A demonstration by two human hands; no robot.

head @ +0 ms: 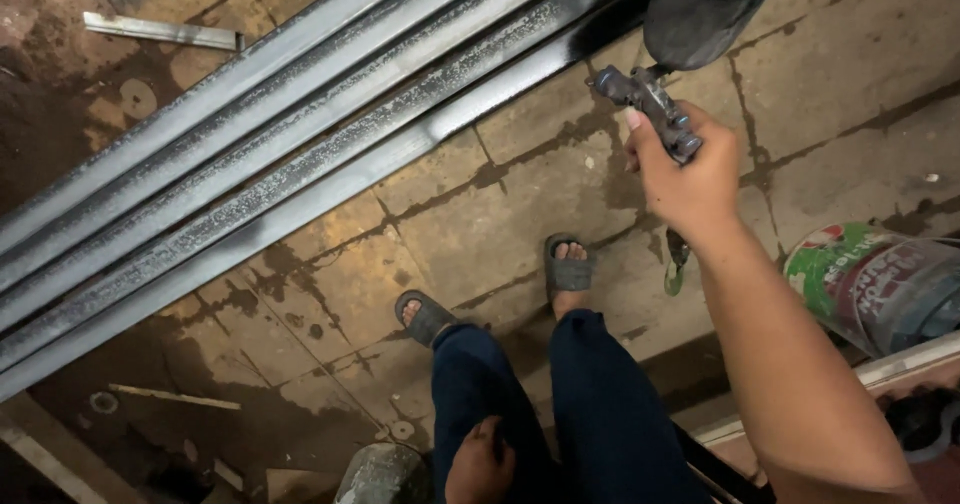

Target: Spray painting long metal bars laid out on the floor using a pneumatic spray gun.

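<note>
One green-and-red labelled paint can (870, 284) right of feet.

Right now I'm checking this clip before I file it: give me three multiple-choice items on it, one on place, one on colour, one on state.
1. Where do the metal bars lie?
A. on the floor
B. on a bench
C. against a wall

2. What colour are the trousers?
A. white
B. dark blue
C. red

3. What is the right hand doing?
A. hanging empty
B. resting on the bucket
C. gripping a spray gun

Answers: 1 A, the bars run across the tiled floor; 2 B, both legs are dark blue; 3 C, its fingers close round the spray gun, while the left hand rests at the thigh.
</note>
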